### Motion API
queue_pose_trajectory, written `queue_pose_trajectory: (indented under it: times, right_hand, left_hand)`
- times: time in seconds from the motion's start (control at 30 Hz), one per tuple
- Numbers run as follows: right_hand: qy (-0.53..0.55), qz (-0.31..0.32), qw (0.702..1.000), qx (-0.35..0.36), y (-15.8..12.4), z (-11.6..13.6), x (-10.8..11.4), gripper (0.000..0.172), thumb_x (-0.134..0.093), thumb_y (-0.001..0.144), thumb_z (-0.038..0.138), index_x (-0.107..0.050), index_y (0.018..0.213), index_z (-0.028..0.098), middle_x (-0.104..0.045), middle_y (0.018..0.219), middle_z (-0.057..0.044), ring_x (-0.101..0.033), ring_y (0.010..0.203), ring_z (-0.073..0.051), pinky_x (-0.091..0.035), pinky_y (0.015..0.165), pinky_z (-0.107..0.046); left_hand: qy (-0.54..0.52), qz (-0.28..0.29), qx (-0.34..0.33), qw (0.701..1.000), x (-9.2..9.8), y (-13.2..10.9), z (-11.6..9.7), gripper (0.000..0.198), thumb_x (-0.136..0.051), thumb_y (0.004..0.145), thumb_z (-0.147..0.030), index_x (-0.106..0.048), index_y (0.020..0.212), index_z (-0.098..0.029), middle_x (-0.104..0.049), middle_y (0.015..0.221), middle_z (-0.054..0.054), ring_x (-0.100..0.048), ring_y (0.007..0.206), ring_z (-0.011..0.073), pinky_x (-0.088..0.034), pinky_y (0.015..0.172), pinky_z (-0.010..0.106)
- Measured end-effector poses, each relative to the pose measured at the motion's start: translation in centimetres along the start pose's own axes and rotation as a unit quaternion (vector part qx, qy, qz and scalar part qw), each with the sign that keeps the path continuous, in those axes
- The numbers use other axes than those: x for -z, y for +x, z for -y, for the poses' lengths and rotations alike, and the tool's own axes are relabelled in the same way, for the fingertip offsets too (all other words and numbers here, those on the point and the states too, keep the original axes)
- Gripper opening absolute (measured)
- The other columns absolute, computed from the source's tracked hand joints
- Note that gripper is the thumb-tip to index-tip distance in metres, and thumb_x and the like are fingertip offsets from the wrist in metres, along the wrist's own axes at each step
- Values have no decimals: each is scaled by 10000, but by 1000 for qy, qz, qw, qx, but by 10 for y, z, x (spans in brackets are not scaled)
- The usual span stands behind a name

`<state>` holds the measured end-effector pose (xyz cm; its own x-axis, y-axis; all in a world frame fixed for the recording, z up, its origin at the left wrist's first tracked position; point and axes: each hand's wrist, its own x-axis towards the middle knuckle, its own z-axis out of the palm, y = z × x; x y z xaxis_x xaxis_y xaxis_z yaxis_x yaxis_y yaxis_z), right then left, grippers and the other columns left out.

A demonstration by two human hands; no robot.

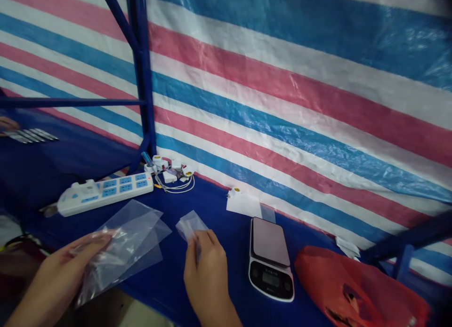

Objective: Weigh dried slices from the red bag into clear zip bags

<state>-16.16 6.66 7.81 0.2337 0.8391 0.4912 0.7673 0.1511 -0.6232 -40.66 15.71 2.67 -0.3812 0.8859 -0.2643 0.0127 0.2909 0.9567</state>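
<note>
Loose plastic, slip risk

Left grip [79, 259] pinches fanned clear bags [129, 240]; right grip [209, 266] pinches a small clear bag [189, 223] jutting ahead; layers beyond the left grip could slide onto the worktop [233, 240] should that pinch slacken; scale [270, 242], right of the right grip, risks a sideways knock.

Held at eight o'clock: flat clear plastic bags [132, 242], glossy, overlapping, slightly fanned, free corners toward two o'clock. Held at seven o'clock: smaller clear plastic piece [191, 222], bunched and creased, tip toward eleven.
</note>
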Motion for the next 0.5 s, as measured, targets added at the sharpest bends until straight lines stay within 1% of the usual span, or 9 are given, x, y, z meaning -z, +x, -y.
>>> queue_pose_trajectory:
  times: [0.03,0.1,0.17,0.23,0.3,0.37,0.43,0.5]
  right_hand:
    - [19,4,1000,-11,0,-1,-1,247,-431,983,219,-632,839,213,-650,824,-45,-634,689,-180,-401,612,-294]
    - [65,14,997,-36,0,-5,-5,263,-435,994,278,-627,826,210,-660,813,-50,-636,705,-184,-420,629,-289]
    - [115,21,991,-66,2,-13,-11,283,-455,990,339,-640,822,206,-668,779,-50,-630,691,-185,-440,623,-280]
    - [161,29,982,-96,5,-21,-16,313,-474,978,392,-655,809,202,-657,708,-35,-602,620,-175,-438,573,-267]
    - [191,40,974,-116,8,-28,-19,346,-483,970,434,-663,790,200,-631,635,-17,-565,549,-165,-418,520,-259]
    - [201,42,972,-117,11,-32,-18,361,-484,966,456,-674,799,199,-627,617,-14,-562,533,-167,-414,505,-257]
    - [186,35,977,-97,13,-32,-17,346,-491,966,450,-679,817,201,-657,665,-27,-594,576,-176,-432,539,-261]
    - [151,25,986,-60,11,-29,-14,317,-487,975,418,-684,845,206,-687,751,-45,-632,657,-187,-455,610,-269]
  left_hand:
    - [-29,27,27,999,1,-4,-4,382,-818,538,-443,-769,881,-283,-797,903,-42,-735,871,232,-605,711,291]
    - [-80,60,58,993,1,-13,-15,459,-856,460,-402,-775,884,-245,-795,893,-14,-722,845,219,-582,691,253]
    - [-108,84,55,989,-4,-22,-25,492,-873,421,-384,-769,866,-199,-790,882,20,-710,805,208,-566,682,247]
    - [-129,110,44,985,-10,-28,-29,491,-870,433,-387,-758,857,-166,-776,841,44,-697,753,202,-552,664,260]
    - [-137,127,34,982,-16,-31,-27,472,-855,464,-385,-750,860,-150,-752,770,46,-681,700,196,-532,647,269]
    - [-135,144,23,980,-23,-33,-22,453,-833,498,-374,-750,879,-143,-731,725,41,-671,675,196,-515,649,276]
    - [-127,162,2,979,-31,-36,-15,444,-800,531,-358,-757,914,-137,-734,746,48,-670,688,201,-503,665,285]
    - [-116,184,-17,976,-40,-41,-10,420,-760,556,-335,-766,927,-138,-746,796,56,-670,716,202,-497,688,288]
